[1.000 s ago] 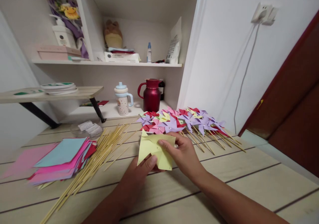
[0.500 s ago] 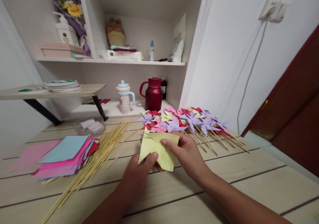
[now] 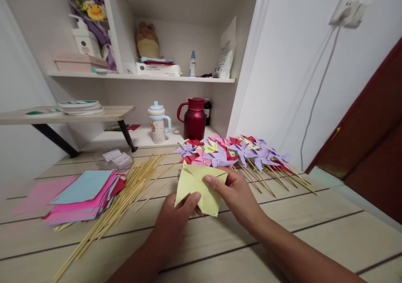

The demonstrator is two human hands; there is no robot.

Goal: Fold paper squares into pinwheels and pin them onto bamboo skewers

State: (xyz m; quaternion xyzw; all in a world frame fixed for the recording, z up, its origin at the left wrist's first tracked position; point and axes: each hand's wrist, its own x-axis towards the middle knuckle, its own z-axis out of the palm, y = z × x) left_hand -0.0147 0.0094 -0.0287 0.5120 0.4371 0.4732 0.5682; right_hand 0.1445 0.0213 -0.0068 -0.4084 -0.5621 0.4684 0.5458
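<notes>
the yellow paper is held up over the surface, almost unchanged from half a second ago, so the handling seems to be at a brief pause. the left hand has its grip closed on the lower left edge, the right hand pinches the upper right; beyond lie paper pinwheels, and leftward loose sticks.

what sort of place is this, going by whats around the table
Probably a room in a home: a plush toy and pump bottle sit on built-in shelves, with a lidded cup below.
</notes>
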